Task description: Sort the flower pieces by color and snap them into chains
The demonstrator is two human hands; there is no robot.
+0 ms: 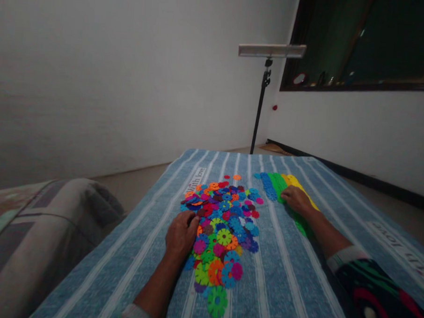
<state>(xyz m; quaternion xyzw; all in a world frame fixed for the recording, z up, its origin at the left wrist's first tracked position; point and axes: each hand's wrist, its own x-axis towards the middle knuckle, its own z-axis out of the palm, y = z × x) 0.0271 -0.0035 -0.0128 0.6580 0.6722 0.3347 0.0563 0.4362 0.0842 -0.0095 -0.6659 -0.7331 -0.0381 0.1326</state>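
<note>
A loose heap of notched plastic discs (pixel 223 237) in many colours spreads down the middle of the striped cloth. At its left edge rests my left hand (pixel 181 235), fingers curled in against the discs; whatever they hold is hidden. Right of the heap, discs of one colour lie overlapped in rows: a blue row (pixel 268 186), a green row (pixel 277 181) and a yellow row (pixel 297 183). My right hand (pixel 297 200) is over these rows, fingers pinched together near the blue row's near end. It covers part of the green and yellow rows, and I cannot make out anything between its fingertips.
A blue cloth with white stripes (pixel 123 267) covers the table. Beyond its far edge stands a black stand (pixel 259 109) carrying a light panel (pixel 272 51). Grey fabric (pixel 65 223) is bunched at the left. A dark window (pixel 372 39) is at the upper right.
</note>
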